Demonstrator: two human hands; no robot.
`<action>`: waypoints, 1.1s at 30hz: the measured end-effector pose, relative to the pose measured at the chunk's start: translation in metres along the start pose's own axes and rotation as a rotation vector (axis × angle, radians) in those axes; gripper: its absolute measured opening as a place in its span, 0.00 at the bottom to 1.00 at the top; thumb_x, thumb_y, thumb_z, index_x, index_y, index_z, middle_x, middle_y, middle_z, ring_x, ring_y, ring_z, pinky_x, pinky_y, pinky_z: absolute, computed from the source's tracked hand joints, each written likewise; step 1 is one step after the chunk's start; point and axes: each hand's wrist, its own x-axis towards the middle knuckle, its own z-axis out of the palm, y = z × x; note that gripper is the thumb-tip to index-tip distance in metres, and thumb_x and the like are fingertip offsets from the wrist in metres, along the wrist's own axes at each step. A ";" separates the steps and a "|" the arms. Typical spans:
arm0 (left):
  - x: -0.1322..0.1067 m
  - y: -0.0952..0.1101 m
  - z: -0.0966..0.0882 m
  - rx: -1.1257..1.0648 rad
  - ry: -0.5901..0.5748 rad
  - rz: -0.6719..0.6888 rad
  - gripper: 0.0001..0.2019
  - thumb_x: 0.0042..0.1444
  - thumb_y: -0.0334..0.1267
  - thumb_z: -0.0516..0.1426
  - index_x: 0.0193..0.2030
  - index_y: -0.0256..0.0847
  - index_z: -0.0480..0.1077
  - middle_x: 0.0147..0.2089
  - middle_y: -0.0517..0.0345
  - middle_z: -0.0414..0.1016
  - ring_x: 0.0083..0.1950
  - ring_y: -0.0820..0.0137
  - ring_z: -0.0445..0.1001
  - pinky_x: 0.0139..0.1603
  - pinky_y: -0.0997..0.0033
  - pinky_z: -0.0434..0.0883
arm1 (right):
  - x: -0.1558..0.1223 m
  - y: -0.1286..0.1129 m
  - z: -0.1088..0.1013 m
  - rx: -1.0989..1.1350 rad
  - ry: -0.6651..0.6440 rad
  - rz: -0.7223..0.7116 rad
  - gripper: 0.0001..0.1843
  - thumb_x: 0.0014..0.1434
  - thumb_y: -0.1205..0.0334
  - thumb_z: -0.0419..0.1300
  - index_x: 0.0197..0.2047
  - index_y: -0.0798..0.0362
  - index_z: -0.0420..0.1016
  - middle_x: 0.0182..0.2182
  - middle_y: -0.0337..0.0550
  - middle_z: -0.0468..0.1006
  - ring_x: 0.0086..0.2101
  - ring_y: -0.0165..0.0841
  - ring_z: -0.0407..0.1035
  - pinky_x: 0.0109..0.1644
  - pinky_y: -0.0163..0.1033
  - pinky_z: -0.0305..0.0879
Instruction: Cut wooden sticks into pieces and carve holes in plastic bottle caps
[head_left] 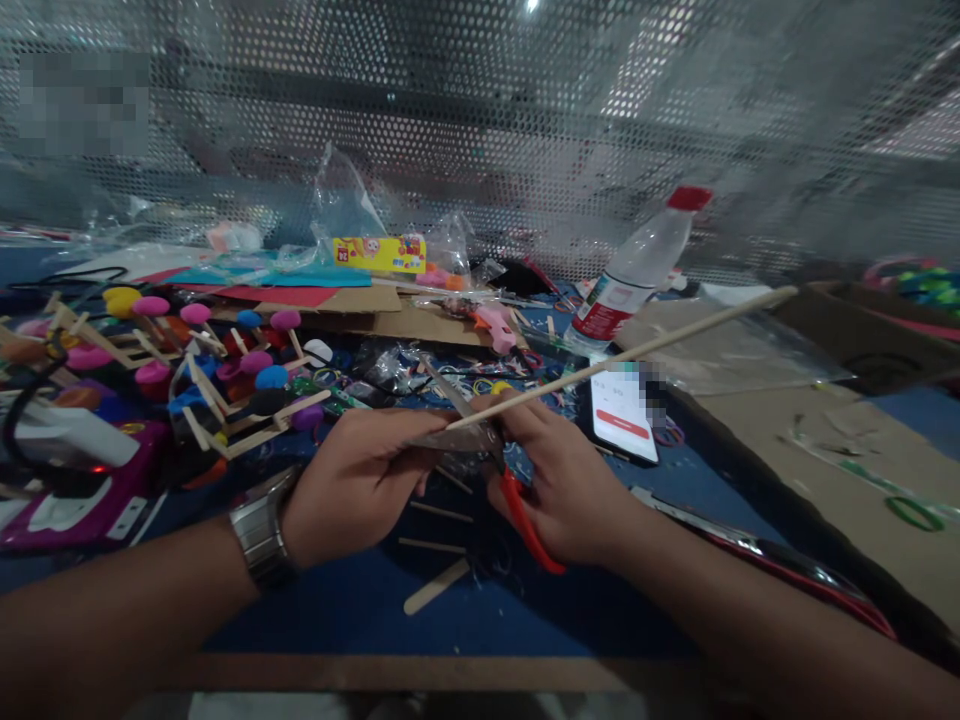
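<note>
My left hand (360, 480), with a metal watch on its wrist, is closed on the near end of a long thin wooden stick (637, 350). The stick slants up to the right over the table. My right hand (562, 480) grips red-handled scissors (525, 515), fingers through the loops. The scissor blades (450, 390) point up and left and are parted around the stick close to my left fingers. Short wooden stick pieces (436, 585) lie on the blue table surface below my hands.
Colourful foam pieces on sticks (225, 370) crowd the left. A phone (622, 415) lies right of my hands, with a red-capped plastic bottle (637, 270) beyond it. Cardboard sheets (840, 450) cover the right. A perforated metal screen (480, 120) closes the back.
</note>
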 end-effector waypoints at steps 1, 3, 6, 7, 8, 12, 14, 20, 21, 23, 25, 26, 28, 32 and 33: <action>0.000 0.000 0.000 -0.002 -0.003 0.007 0.15 0.60 0.22 0.51 0.24 0.38 0.65 0.22 0.65 0.68 0.22 0.79 0.67 0.25 0.81 0.62 | 0.000 0.000 0.000 0.005 -0.008 0.006 0.21 0.50 0.69 0.56 0.50 0.53 0.68 0.45 0.52 0.76 0.44 0.44 0.72 0.47 0.47 0.71; 0.000 0.000 0.000 -0.010 -0.004 0.015 0.15 0.60 0.21 0.51 0.24 0.38 0.66 0.22 0.65 0.68 0.22 0.79 0.66 0.25 0.81 0.62 | 0.000 0.000 -0.001 0.018 -0.030 0.024 0.20 0.50 0.69 0.56 0.49 0.51 0.68 0.44 0.51 0.77 0.43 0.44 0.72 0.46 0.47 0.70; 0.000 -0.001 0.000 -0.006 -0.003 0.004 0.14 0.58 0.20 0.51 0.24 0.38 0.65 0.21 0.65 0.68 0.22 0.78 0.66 0.25 0.80 0.62 | 0.000 0.001 -0.001 0.048 -0.049 0.042 0.17 0.50 0.70 0.57 0.45 0.50 0.68 0.41 0.48 0.77 0.40 0.42 0.72 0.43 0.45 0.70; 0.000 -0.001 0.000 -0.003 -0.004 -0.004 0.14 0.58 0.20 0.51 0.24 0.38 0.65 0.21 0.65 0.68 0.23 0.78 0.66 0.25 0.80 0.62 | 0.000 0.001 -0.001 0.058 -0.050 0.042 0.17 0.50 0.69 0.57 0.45 0.50 0.68 0.40 0.48 0.77 0.38 0.41 0.71 0.42 0.44 0.70; 0.000 -0.001 0.000 0.001 -0.005 -0.009 0.14 0.58 0.20 0.51 0.24 0.38 0.65 0.21 0.65 0.67 0.23 0.78 0.66 0.25 0.80 0.62 | 0.000 0.001 -0.001 0.068 -0.052 0.042 0.16 0.50 0.69 0.57 0.44 0.51 0.68 0.39 0.48 0.77 0.38 0.41 0.71 0.41 0.44 0.70; -0.001 -0.002 0.000 0.010 -0.014 -0.018 0.14 0.58 0.21 0.51 0.24 0.38 0.65 0.22 0.65 0.68 0.23 0.79 0.66 0.25 0.81 0.62 | 0.001 0.001 0.000 0.120 -0.058 0.057 0.16 0.50 0.69 0.56 0.44 0.53 0.69 0.40 0.50 0.77 0.39 0.41 0.71 0.43 0.44 0.69; -0.002 -0.003 0.001 0.007 -0.015 -0.026 0.13 0.58 0.21 0.52 0.26 0.38 0.66 0.22 0.65 0.69 0.23 0.78 0.67 0.26 0.81 0.63 | 0.001 0.001 0.000 0.149 -0.061 0.073 0.16 0.50 0.69 0.56 0.44 0.54 0.68 0.41 0.50 0.77 0.39 0.41 0.71 0.44 0.44 0.70; -0.002 -0.003 0.000 -0.006 -0.019 -0.019 0.14 0.61 0.22 0.52 0.25 0.38 0.65 0.22 0.65 0.69 0.24 0.79 0.68 0.27 0.81 0.63 | 0.000 0.001 0.001 0.171 -0.056 0.093 0.18 0.48 0.70 0.57 0.45 0.51 0.68 0.42 0.47 0.78 0.41 0.40 0.72 0.45 0.44 0.70; -0.001 -0.003 0.000 -0.008 -0.022 -0.022 0.14 0.61 0.22 0.52 0.25 0.38 0.65 0.22 0.65 0.69 0.24 0.79 0.67 0.27 0.81 0.63 | 0.000 0.001 0.001 0.163 -0.055 0.093 0.18 0.48 0.70 0.57 0.45 0.50 0.68 0.42 0.47 0.78 0.41 0.41 0.73 0.45 0.45 0.70; -0.001 -0.003 0.000 -0.011 -0.027 -0.030 0.14 0.61 0.22 0.52 0.25 0.38 0.65 0.22 0.65 0.69 0.24 0.79 0.67 0.27 0.81 0.63 | 0.000 0.001 0.001 0.150 -0.052 0.087 0.18 0.48 0.70 0.57 0.44 0.51 0.69 0.41 0.48 0.78 0.40 0.41 0.73 0.44 0.45 0.70; -0.001 -0.004 0.000 -0.018 -0.029 -0.035 0.14 0.61 0.22 0.52 0.25 0.38 0.65 0.22 0.65 0.69 0.24 0.79 0.67 0.27 0.82 0.63 | 0.000 0.001 0.001 0.143 -0.044 0.080 0.17 0.48 0.70 0.57 0.44 0.51 0.69 0.40 0.48 0.78 0.39 0.40 0.73 0.43 0.44 0.70; -0.001 -0.004 0.000 -0.026 -0.030 -0.037 0.14 0.61 0.22 0.52 0.25 0.38 0.66 0.22 0.65 0.69 0.24 0.79 0.67 0.27 0.82 0.64 | 0.000 0.001 0.001 0.140 -0.040 0.077 0.17 0.48 0.70 0.57 0.44 0.52 0.70 0.40 0.48 0.78 0.38 0.40 0.73 0.42 0.44 0.70; -0.001 -0.005 0.000 -0.051 -0.028 -0.046 0.14 0.62 0.24 0.52 0.26 0.38 0.67 0.22 0.64 0.69 0.23 0.79 0.67 0.26 0.82 0.64 | 0.000 0.001 0.001 0.136 -0.030 0.074 0.17 0.48 0.70 0.57 0.44 0.51 0.70 0.39 0.46 0.78 0.37 0.39 0.72 0.41 0.43 0.70; -0.003 -0.008 0.002 -0.093 -0.041 -0.086 0.13 0.66 0.29 0.51 0.32 0.38 0.73 0.22 0.64 0.70 0.22 0.78 0.68 0.25 0.81 0.65 | -0.002 0.002 0.001 0.140 -0.015 0.060 0.16 0.50 0.70 0.57 0.44 0.51 0.71 0.35 0.44 0.79 0.34 0.37 0.72 0.38 0.41 0.69; -0.003 -0.009 0.002 -0.092 -0.045 -0.091 0.12 0.66 0.30 0.51 0.33 0.38 0.73 0.22 0.64 0.70 0.22 0.78 0.68 0.25 0.80 0.65 | -0.002 0.002 0.001 0.135 -0.008 0.055 0.14 0.51 0.69 0.57 0.43 0.51 0.71 0.34 0.43 0.78 0.32 0.36 0.71 0.37 0.40 0.68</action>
